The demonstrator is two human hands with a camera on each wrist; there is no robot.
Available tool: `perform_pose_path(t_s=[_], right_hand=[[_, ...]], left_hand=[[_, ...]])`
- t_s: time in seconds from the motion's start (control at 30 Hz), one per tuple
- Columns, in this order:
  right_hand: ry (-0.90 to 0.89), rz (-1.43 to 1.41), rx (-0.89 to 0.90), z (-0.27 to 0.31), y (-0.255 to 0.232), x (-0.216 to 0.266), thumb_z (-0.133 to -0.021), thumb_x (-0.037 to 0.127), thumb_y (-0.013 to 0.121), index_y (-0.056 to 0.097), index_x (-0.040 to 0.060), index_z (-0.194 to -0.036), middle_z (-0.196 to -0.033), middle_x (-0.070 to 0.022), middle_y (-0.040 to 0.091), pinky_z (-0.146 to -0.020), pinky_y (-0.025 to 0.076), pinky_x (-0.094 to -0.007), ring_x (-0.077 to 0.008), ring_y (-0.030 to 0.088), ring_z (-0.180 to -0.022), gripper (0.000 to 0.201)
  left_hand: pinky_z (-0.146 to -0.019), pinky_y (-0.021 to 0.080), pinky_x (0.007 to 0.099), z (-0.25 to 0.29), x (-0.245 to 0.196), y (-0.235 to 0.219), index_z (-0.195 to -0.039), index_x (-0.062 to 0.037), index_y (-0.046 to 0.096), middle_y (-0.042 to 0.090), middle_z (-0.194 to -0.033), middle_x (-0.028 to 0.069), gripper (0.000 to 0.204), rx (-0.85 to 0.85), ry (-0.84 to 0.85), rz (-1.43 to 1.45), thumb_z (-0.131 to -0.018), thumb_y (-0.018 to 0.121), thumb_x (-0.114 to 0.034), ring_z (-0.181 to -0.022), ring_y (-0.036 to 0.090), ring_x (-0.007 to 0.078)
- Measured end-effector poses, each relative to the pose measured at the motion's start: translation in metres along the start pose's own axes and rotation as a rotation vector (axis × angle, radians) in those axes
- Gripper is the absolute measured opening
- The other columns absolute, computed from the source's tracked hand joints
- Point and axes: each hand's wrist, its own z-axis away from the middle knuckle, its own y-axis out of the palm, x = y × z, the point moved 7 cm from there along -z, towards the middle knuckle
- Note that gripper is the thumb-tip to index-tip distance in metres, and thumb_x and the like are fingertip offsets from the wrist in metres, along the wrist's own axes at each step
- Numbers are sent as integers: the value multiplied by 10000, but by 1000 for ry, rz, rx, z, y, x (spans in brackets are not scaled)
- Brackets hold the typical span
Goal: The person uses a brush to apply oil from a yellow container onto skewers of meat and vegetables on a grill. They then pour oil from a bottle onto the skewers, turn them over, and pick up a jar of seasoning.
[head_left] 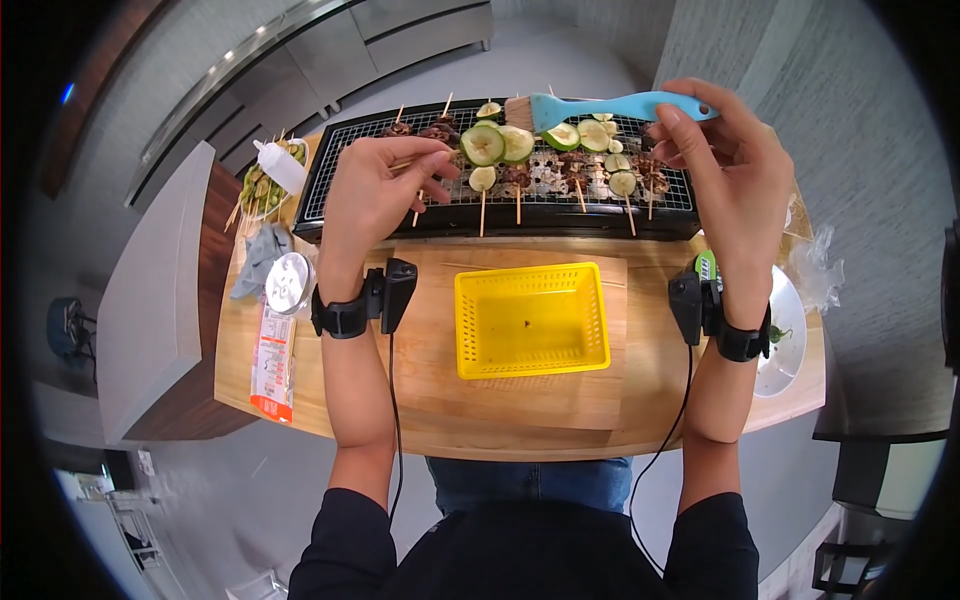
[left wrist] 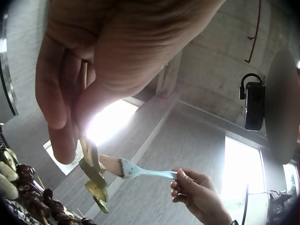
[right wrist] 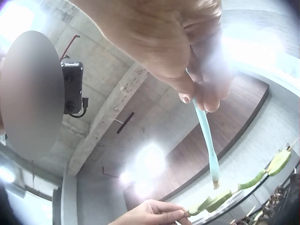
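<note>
My left hand pinches the end of a wooden skewer threaded with green-rimmed zucchini slices, held above the barbecue grill. In the left wrist view, these slices hang below the fingertips, seen edge-on. My right hand grips the light-blue handle of a basting brush between thumb and fingers. The pale bristles are right at the slices. In the right wrist view, the brush points down at the skewer. Meat skewers and other zucchini skewers lie across the wire grate.
A yellow basket stands on a wooden board before the grill. On the left are a plate of skewers, a white squeeze bottle, a grey cloth, a white-lidded jar and a packet. A metal bowl sits right.
</note>
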Motion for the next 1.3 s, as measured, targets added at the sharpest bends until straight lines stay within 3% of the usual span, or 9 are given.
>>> perform_pose_path(t_s=[0.1, 0.17, 0.7, 0.87, 1.3], right_hand=[[-16, -48, 44, 2, 8, 1, -919, 100, 659, 660, -8, -1107, -791, -64, 695, -684, 535, -214, -92, 654, -720, 216], [-101, -64, 70, 4, 18, -2, -882, 129, 699, 681, 44, -1048, -673, -45, 673, -537, 465, -204, -78, 659, -635, 187], [-82, 17, -1, 0, 5, -2, -882, 138, 695, 678, 32, -1034, -700, -63, 685, -573, 479, -213, -96, 663, -637, 186], [4, 43, -36, -1, -4, -5, -901, 167, 683, 683, 34, -1033, -696, -60, 686, -577, 484, -206, -81, 657, -642, 188], [6, 18, -53, -4, -4, -11, -921, 155, 656, 676, 19, -1063, -740, -70, 705, -621, 511, -208, -92, 679, -689, 197]], left_hand=[[-516, 485, 203, 1, -2, 2, -1058, 22, 695, 732, -856, 116, 208, 17, -13, -5, -929, 625, -125, -673, 696, 125], [-514, 483, 202, 2, -2, 3, -1057, 22, 695, 732, -849, 117, 207, 24, -14, -9, -928, 625, -124, -673, 697, 127], [-513, 488, 204, 2, -1, 3, -1058, 35, 682, 729, -854, 120, 227, 28, -29, -13, -936, 617, -146, -670, 698, 131], [-513, 491, 206, 0, 0, -1, -1050, 36, 679, 726, -843, 118, 236, 34, -10, -18, -947, 604, -163, -668, 702, 140], [-501, 485, 203, -5, 10, -6, -968, 49, 633, 712, -801, 119, 264, 49, -34, 56, -1002, 497, -173, -660, 706, 154]])
